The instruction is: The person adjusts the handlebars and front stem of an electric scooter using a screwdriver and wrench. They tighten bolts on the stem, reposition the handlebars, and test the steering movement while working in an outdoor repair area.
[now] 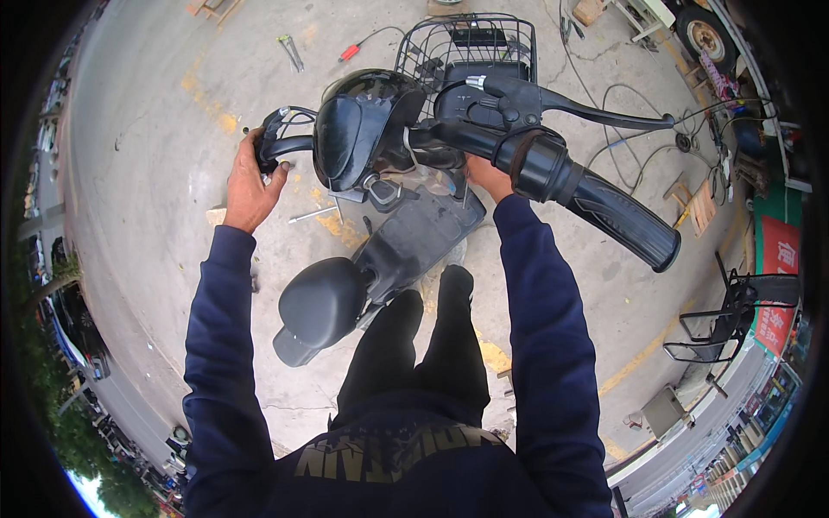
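A black electric scooter stands before me, with a glossy black headlight cowl (350,129) at the middle of its handlebar. My left hand (250,192) wraps round the end of the left handlebar (295,145), thumb on the near side, beside the switch and brake lever parts. My right hand (490,176) reaches beneath the right side of the handlebar, near the steering column. Its fingers are mostly hidden there. The right grip (623,216) and long black brake lever (596,113) jut out to the right, untouched. Below lie the footboard (432,226) and the black seat (322,304).
A black wire basket (528,43) is at the scooter's front. Pliers-like tools (291,53) and a red-handled tool with a cord (349,53) lie on the concrete. Cables (635,173) run at right, near a wheel (705,38) and a black folding chair (721,319).
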`<state>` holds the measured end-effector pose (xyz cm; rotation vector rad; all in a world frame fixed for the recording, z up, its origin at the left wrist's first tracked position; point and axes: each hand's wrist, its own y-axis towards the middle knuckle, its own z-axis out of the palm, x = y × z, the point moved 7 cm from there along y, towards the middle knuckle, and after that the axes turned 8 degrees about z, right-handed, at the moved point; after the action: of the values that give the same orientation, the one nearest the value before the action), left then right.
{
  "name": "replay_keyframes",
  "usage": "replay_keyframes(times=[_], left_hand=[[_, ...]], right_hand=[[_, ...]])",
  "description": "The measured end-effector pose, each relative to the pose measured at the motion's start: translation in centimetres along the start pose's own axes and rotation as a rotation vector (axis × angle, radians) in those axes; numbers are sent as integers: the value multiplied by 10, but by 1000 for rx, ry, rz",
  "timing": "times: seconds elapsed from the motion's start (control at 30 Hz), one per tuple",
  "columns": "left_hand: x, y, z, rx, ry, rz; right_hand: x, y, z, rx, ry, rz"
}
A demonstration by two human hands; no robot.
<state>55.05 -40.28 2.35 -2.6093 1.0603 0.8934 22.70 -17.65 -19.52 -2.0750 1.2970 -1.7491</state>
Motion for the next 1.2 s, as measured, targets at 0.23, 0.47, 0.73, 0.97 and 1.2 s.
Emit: replay_keyframes(times=[0.23,0.47,0.73,0.97,1.2], left_hand=[[6,-1,-1,-78,42,83],[11,-2,-2,-96,27,68],[16,20,-6,-202,98,35],[12,16,-6,-203,82,45],[18,11,-7,-202,21,14]], right_hand=[[0,0,4,-62,-227,-31],[17,-71,34,-735,-324,-386],[-6,-58,47,-904,-149,-454],[-68,-12,47,-741,229,-393],[-69,16,26,-797,-453,-706]])
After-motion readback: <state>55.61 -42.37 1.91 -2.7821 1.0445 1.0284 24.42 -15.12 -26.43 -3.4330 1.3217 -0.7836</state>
